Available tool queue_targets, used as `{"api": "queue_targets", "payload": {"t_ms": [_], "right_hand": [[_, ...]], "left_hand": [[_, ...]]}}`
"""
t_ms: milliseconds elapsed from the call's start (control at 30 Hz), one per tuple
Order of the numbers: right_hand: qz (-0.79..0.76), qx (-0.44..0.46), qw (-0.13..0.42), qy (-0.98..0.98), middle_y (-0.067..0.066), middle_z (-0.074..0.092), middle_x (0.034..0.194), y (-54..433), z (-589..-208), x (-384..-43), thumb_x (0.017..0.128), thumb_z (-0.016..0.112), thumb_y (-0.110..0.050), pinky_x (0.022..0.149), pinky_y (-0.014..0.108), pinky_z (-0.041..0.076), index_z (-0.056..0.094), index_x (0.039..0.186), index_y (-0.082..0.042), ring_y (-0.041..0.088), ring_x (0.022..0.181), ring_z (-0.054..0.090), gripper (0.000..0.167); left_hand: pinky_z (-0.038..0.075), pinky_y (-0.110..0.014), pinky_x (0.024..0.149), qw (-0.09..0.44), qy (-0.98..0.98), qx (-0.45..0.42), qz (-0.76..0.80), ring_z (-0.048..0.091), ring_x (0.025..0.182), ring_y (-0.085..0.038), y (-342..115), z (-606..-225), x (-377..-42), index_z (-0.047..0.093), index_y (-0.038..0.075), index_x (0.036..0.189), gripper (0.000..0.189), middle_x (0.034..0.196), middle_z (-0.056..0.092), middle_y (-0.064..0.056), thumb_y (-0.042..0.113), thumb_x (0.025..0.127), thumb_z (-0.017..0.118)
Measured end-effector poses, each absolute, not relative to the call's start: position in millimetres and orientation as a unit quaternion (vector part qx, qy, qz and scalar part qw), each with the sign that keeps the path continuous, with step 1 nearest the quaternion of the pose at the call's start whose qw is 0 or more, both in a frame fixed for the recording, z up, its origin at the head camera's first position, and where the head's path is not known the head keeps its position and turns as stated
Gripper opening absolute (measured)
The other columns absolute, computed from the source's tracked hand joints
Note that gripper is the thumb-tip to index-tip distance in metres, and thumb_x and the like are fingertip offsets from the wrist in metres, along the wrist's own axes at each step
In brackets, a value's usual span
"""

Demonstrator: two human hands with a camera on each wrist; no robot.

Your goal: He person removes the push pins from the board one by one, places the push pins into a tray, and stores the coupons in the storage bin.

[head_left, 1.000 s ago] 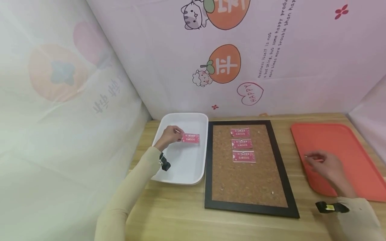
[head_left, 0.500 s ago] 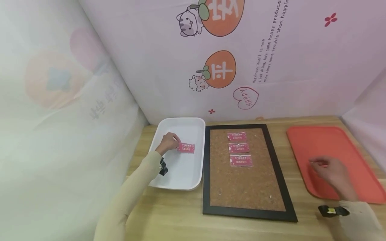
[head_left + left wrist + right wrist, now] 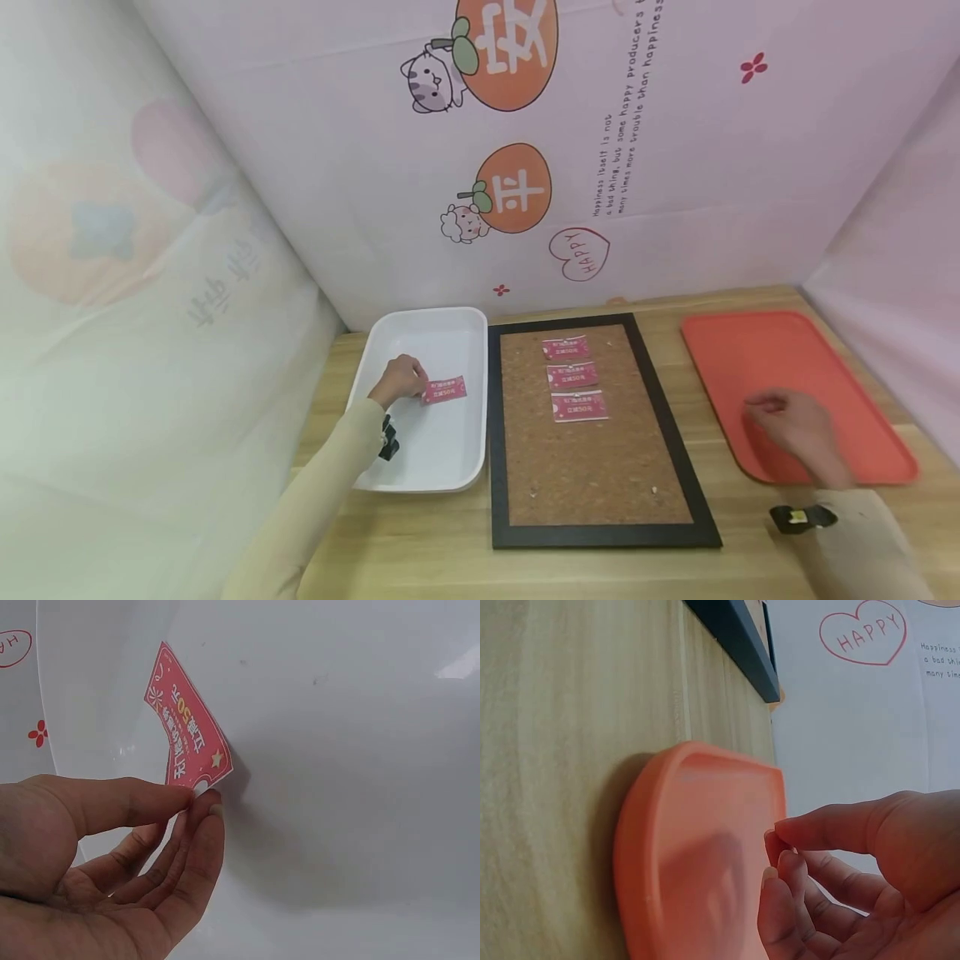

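Note:
Between thumb and fingers my left hand (image 3: 401, 379) pinches a pink coupon (image 3: 446, 390) by one short end. White and yellow lettering shows on the coupon (image 3: 191, 724) in the left wrist view, where it bends slightly close over the white tray (image 3: 457, 467). My right hand (image 3: 791, 425) hovers above the orange-red tray (image 3: 817, 358), its fingers curled. In the right wrist view the thumb of that hand (image 3: 840, 877) meets the index fingertip, with nothing visible between them. Three similar pink coupons (image 3: 580, 407) are pinned in a column on the corkboard (image 3: 592, 467).
The black-framed corkboard lies between the two trays on a wooden table (image 3: 420, 550). Small pins (image 3: 654, 490) stick in the cork near its corners. A printed cloth wall (image 3: 337, 208) rises behind, with more cloth at both sides.
The head view has swung right. My left hand has lowered the coupon closer to the white tray's floor. My right hand has moved right, from the orange-red tray's left edge to over its inside.

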State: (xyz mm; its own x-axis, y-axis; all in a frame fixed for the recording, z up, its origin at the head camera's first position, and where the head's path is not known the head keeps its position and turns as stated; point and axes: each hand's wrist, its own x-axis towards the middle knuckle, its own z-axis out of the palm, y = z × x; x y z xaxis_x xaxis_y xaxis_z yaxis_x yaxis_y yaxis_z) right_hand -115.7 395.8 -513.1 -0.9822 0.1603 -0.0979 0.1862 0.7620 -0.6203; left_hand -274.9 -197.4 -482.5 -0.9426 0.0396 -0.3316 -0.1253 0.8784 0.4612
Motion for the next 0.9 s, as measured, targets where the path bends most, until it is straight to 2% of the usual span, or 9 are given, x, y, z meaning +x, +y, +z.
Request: {"api": "queue_targets", "payload": {"t_ms": [433, 700, 900], "right_hand": [[-0.327, 0.096, 0.000, 0.940, 0.033, 0.071, 0.101, 395, -524, -116, 0.103, 0.060, -0.018, 0.053, 0.031, 0.053, 0.068, 0.116, 0.011, 0.015, 0.064, 0.066, 0.033], [-0.310, 0.097, -0.005, 0.946, 0.029, 0.073, 0.098, 399, -531, -118, 0.101, 0.062, -0.017, 0.054, 0.031, 0.052, 0.070, 0.112, 0.009, 0.011, 0.065, 0.063, 0.030], [-0.309, 0.095, 0.000, 0.946, 0.031, 0.073, 0.101, 403, -533, -117, 0.102, 0.062, -0.019, 0.055, 0.030, 0.052, 0.070, 0.114, 0.010, 0.012, 0.069, 0.064, 0.032]], "left_hand": [[0.051, -0.025, 0.068, 0.158, 0.961, -0.020, 0.227, 0.063, 0.083, -0.022, -197, -485, -271, 0.070, 0.001, 0.093, 0.011, 0.095, 0.069, -0.012, 0.003, 0.083, 0.072], [0.050, -0.025, 0.068, 0.155, 0.964, -0.024, 0.215, 0.062, 0.082, -0.021, -198, -493, -276, 0.069, 0.003, 0.092, 0.008, 0.092, 0.069, -0.011, 0.006, 0.086, 0.074], [0.054, -0.030, 0.074, 0.144, 0.967, -0.024, 0.211, 0.064, 0.086, -0.024, -199, -492, -276, 0.070, 0.002, 0.092, 0.013, 0.095, 0.071, -0.012, 0.005, 0.081, 0.076]]}}
